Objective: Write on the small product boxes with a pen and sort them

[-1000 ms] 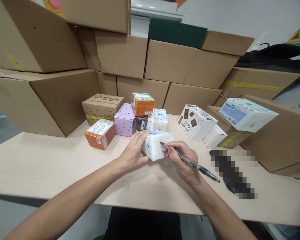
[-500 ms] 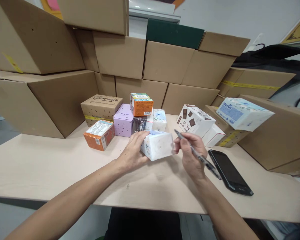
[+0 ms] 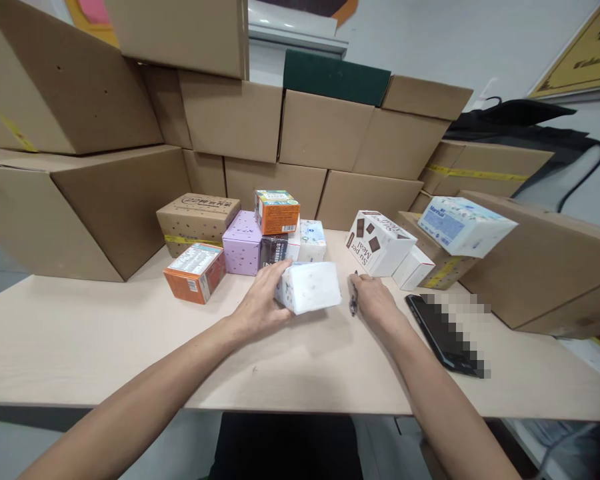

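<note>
The left hand (image 3: 261, 303) grips the near-left end of a white speckled box (image 3: 310, 287), which rests on the pale surface (image 3: 80, 333) toward its far edge, near the middle; the right hand (image 3: 375, 298) lies just to the right of the box, apart from it, fingers curled around a pen (image 3: 353, 296); a dark phone (image 3: 437, 331) lies near that hand, toward the right edge; smaller boxes cluster just behind the white one.

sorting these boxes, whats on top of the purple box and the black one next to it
An orange box sits on top, resting across the purple box and the black box. What lies behind the black box is covered; the left hand hides its lower front.
</note>
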{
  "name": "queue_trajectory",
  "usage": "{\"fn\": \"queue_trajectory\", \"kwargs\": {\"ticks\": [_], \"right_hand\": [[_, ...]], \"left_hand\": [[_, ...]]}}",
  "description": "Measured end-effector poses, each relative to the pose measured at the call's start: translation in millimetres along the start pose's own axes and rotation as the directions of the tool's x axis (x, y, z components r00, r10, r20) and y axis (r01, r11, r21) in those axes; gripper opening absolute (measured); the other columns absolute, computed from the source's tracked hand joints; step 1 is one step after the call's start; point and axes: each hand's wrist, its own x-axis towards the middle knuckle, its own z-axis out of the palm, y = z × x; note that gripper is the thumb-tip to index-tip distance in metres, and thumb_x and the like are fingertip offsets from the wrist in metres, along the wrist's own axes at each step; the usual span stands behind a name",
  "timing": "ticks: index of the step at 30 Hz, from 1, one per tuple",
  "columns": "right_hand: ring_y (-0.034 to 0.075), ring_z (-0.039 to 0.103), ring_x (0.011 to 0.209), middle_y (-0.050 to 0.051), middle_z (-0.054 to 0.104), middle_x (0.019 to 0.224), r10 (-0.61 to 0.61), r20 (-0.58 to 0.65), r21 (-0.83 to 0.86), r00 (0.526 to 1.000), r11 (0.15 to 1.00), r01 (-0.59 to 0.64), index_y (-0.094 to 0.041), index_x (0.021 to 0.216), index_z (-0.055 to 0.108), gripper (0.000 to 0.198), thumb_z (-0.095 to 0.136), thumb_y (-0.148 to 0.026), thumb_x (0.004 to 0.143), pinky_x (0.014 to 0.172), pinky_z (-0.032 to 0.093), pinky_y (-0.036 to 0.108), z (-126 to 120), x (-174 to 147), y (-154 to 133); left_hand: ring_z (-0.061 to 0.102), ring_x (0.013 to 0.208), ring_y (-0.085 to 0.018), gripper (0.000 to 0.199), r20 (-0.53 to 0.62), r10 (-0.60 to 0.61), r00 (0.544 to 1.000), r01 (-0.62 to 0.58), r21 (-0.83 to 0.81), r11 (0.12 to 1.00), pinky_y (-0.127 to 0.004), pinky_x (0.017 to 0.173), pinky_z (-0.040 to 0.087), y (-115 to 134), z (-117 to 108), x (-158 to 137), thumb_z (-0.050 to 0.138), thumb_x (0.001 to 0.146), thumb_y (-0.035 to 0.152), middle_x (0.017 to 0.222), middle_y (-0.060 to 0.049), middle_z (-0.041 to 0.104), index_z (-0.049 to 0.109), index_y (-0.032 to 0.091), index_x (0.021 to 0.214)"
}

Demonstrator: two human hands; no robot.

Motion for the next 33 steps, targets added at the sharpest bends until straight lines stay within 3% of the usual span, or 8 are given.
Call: {"fn": "queue_trajectory", "kwargs": {"ticks": [6, 11, 17, 23, 25, 28, 31, 33], "right_hand": [[0.026, 0.059, 0.109, 0.015, 0.065, 0.119, -0.009, 0.016, 0.023, 1.000, 1.000, 0.008, -0.020, 0.140, 0.053, 0.051, 0.039, -0.010, 0.092, 0.087, 0.042, 0.033, -6.3, -3.7, 10.4], [0.038, 0.057, 0.118, 0.022, 0.059, 0.129, 0.171, -0.108, 0.044, 0.979, 0.985, -0.167, -0.017, 0.150, 0.041, 0.061, 0.037, -0.046, 0.097, 0.094, 0.044, 0.047, -30.0, -30.9, 45.5], [0.051, 0.056, 0.118, 0.030, 0.052, 0.136, 0.596, 0.049, -0.018, 0.801, 0.803, -0.596, -0.022, 0.157, 0.025, 0.108, 0.039, -0.089, 0.072, 0.085, 0.046, 0.060, -11.5, -77.8, 117.9], [0.045, 0.065, 0.107, 0.024, 0.068, 0.113, 0.516, 0.142, -0.009, 0.845, 0.854, -0.520, -0.010, 0.154, 0.030, 0.109, 0.046, -0.081, 0.073, 0.094, 0.047, 0.053, 8.7, -97.1, 145.9], [0.044, 0.065, 0.105, 0.023, 0.068, 0.111, 0.510, 0.123, -0.017, 0.851, 0.859, -0.512, -0.008, 0.154, 0.030, 0.107, 0.044, -0.079, 0.075, 0.092, 0.048, 0.051, 5.9, -99.6, 137.4], [0.043, 0.067, 0.102, 0.022, 0.069, 0.108, 0.509, 0.051, 0.021, 0.859, 0.860, -0.511, -0.007, 0.154, 0.028, 0.102, 0.042, -0.074, 0.079, 0.089, 0.049, 0.049, 0.1, -102.6, 116.7], [0.041, 0.067, 0.100, 0.022, 0.070, 0.104, 0.490, -0.010, 0.111, 0.872, 0.867, -0.486, -0.007, 0.155, 0.026, 0.100, 0.045, -0.071, 0.080, 0.086, 0.050, 0.048, -4.0, -103.5, 91.4], [0.040, 0.067, 0.101, 0.021, 0.070, 0.108, 0.449, -0.043, 0.217, 0.893, 0.876, -0.430, -0.009, 0.155, 0.026, 0.101, 0.050, -0.069, 0.079, 0.084, 0.051, 0.046, -7.1, -102.3, 71.2]], "left_hand": [[0.047, 0.135, -0.034, 0.092, -0.007, -0.138, 0.990, 0.136, -0.123, 0.983, -0.052, 0.104, 0.048, 2.5, -2.3, 9.8, 0.080, 0.072, 0.037, 0.150, -0.015, 0.045, 0.032, 0.026, 0.150], [0.050, 0.133, -0.033, 0.089, -0.015, -0.222, 0.975, 0.211, -0.256, 0.943, -0.050, 0.102, 0.049, -0.1, -4.0, 17.8, 0.078, 0.076, 0.040, 0.148, -0.016, 0.047, 0.032, 0.024, 0.150], [0.050, 0.131, -0.031, 0.082, -0.077, -0.289, 0.954, 0.267, -0.213, 0.940, -0.045, 0.099, 0.051, -13.5, 1.6, 18.6, 0.073, 0.079, 0.048, 0.144, -0.015, 0.046, 0.037, 0.024, 0.149], [0.055, 0.118, -0.029, 0.078, -0.218, -0.345, 0.913, 0.315, -0.158, 0.936, -0.044, 0.095, 0.050, -13.5, 4.3, 14.3, 0.073, 0.078, 0.049, 0.130, -0.014, 0.052, 0.040, 0.020, 0.142], [0.057, 0.110, -0.026, 0.063, -0.349, -0.298, 0.889, 0.270, -0.126, 0.955, -0.043, 0.092, 0.050, -8.4, 0.8, 11.5, 0.070, 0.080, 0.043, 0.119, -0.012, 0.056, 0.047, 0.019, 0.133], [0.057, 0.094, -0.022, 0.033, -0.486, -0.065, 0.872, 0.047, -0.048, 0.998, -0.037, 0.082, 0.050, 5.4, -5.3, 4.3, 0.063, 0.082, 0.033, 0.101, -0.008, 0.058, 0.055, 0.019, 0.111], [0.057, 0.083, -0.020, 0.013, -0.356, 0.177, 0.918, -0.208, -0.049, 0.977, -0.034, 0.076, 0.048, 26.0, -3.9, -4.5, 0.060, 0.083, 0.027, 0.087, -0.006, 0.062, 0.059, 0.019, 0.094], [0.058, 0.076, -0.018, 0.011, -0.161, 0.171, 0.972, -0.198, -0.167, 0.966, -0.033, 0.074, 0.047, 41.3, 3.8, -8.5, 0.055, 0.088, 0.026, 0.079, -0.005, 0.064, 0.063, 0.019, 0.088]]}}
